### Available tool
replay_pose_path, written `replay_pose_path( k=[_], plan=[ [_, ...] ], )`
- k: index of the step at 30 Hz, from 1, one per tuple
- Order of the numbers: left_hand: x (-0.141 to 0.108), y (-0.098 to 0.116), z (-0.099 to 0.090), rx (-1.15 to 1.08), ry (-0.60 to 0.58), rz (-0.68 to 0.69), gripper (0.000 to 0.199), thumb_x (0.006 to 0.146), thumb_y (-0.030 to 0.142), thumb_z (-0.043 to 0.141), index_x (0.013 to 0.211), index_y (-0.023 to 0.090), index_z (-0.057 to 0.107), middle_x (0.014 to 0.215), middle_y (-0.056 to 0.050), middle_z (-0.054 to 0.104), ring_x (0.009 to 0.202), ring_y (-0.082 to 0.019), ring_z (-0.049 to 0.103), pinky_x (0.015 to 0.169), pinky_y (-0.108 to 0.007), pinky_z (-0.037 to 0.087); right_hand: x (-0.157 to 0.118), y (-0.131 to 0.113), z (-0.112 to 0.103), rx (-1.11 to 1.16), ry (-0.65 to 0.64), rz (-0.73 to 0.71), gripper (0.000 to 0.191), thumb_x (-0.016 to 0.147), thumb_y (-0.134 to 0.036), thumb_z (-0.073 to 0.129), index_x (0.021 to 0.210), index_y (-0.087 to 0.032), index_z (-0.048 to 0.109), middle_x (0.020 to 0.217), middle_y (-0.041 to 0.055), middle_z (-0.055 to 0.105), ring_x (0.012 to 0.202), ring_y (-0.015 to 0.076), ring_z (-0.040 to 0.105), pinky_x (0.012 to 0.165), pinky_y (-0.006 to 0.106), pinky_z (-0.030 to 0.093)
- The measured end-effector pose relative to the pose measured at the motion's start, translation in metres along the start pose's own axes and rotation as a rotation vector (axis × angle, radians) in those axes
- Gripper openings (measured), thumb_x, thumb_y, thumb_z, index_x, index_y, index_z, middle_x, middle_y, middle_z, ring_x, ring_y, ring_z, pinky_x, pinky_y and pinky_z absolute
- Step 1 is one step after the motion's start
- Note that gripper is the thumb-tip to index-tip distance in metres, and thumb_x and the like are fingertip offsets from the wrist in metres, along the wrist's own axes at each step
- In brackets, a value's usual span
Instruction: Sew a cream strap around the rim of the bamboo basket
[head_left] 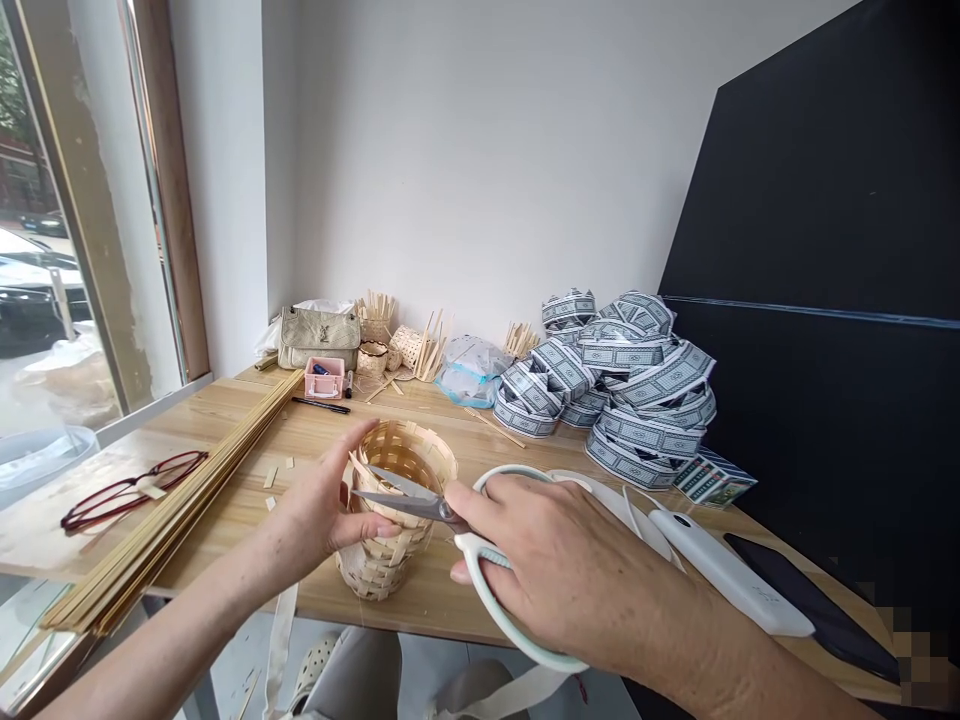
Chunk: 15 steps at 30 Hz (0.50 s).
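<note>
A small woven basket (pixel 382 575) of pale strips stands near the table's front edge, its open top tilted a little. My left hand (pixel 337 500) grips its left rim, thumb on the near side and fingers behind. My right hand (pixel 540 560) holds scissors (pixel 420 507) with pale green and white handles. Their blades are apart and point left at the basket's rim, by a strip end near my left fingers. Whether the blades touch the strip is too small to tell.
Long bamboo strips (pixel 195 480) and red glasses (pixel 135 490) lie at left. Behind are a beige handbag (pixel 319 338), a pink box (pixel 325 378), small baskets and patterned ribbon rolls (pixel 645 400). A white device (pixel 731 570) and a dark phone (pixel 814 605) lie at right.
</note>
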<state>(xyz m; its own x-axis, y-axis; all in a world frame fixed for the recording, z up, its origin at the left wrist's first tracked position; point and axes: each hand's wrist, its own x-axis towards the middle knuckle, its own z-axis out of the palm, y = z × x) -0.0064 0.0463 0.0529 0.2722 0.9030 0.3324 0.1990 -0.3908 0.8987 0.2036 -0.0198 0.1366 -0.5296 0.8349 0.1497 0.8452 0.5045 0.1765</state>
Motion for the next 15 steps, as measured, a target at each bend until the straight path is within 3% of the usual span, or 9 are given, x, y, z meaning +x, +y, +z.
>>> replay_pose_path(
  k=[8,15],
  plan=[
    [-0.0011,0.0039,0.0021,-0.080,-0.022,-0.024,0.095,0.055,0.037,0.082,0.136,0.024,0.034,0.125,-0.013,0.056,0.103,-0.033,0.059,0.074,-0.036,0.052,-0.0018,0.0015,0.0020,-0.014,0.036,-0.037,0.012,0.080,-0.030,0.059,0.090,-0.024,0.057,0.071,0.0002,0.057,0.061,0.0162,0.051,0.053,0.029,0.022],
    [0.0023,-0.0007,0.0042,-0.175,-0.066,-0.039,0.097,0.055,0.037,0.082,0.136,0.021,0.030,0.123,-0.013,0.057,0.098,-0.030,0.062,0.074,-0.035,0.052,-0.0013,0.0023,0.0048,-0.030,0.036,-0.053,0.015,0.080,-0.030,0.061,0.092,-0.023,0.057,0.071,0.0010,0.058,0.063,0.0186,0.055,0.053,0.029,0.025]
  ],
)
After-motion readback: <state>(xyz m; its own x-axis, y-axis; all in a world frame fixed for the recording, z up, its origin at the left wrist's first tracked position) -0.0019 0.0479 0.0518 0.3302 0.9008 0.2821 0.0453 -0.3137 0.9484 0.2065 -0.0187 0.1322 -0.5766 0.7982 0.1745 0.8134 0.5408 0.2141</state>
